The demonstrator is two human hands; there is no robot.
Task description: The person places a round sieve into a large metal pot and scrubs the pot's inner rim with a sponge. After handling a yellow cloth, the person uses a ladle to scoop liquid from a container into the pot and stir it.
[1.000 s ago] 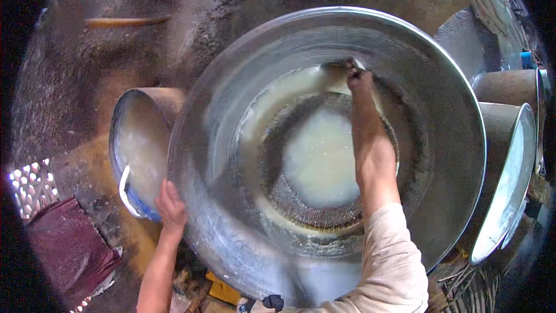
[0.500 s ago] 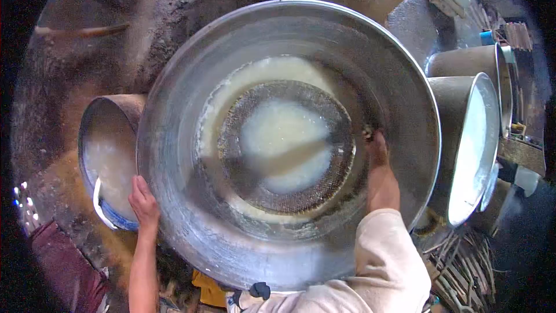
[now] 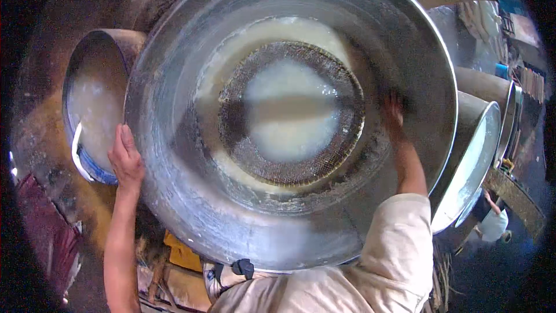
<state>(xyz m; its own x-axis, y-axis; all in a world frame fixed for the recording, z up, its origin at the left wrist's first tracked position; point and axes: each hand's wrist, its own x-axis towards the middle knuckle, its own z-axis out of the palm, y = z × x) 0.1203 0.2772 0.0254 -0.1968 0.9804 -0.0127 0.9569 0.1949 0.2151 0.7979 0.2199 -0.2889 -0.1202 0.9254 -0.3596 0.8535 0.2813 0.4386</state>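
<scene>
Your hands well apart. Left hand (image 3: 126, 162) at rim of large round grey metal basin (image 3: 260, 237), between 8 and 9 o'clock; can't tell if clamped. Right hand (image 3: 394, 110) inside basin, 3 o'clock, fingers extended, nothing gripped; blurred, wall contact unclear. In front of you, round dark mesh sieve (image 3: 289, 174) sits mid-basin, cloudy whitish liquid (image 3: 292, 142) within, more around it toward 12. Wide grey metal pot (image 3: 128, 39) beside basin, 9 o'clock, cloudy liquid inside. Person in white top (image 3: 494, 226) beyond, 4 o'clock.
</scene>
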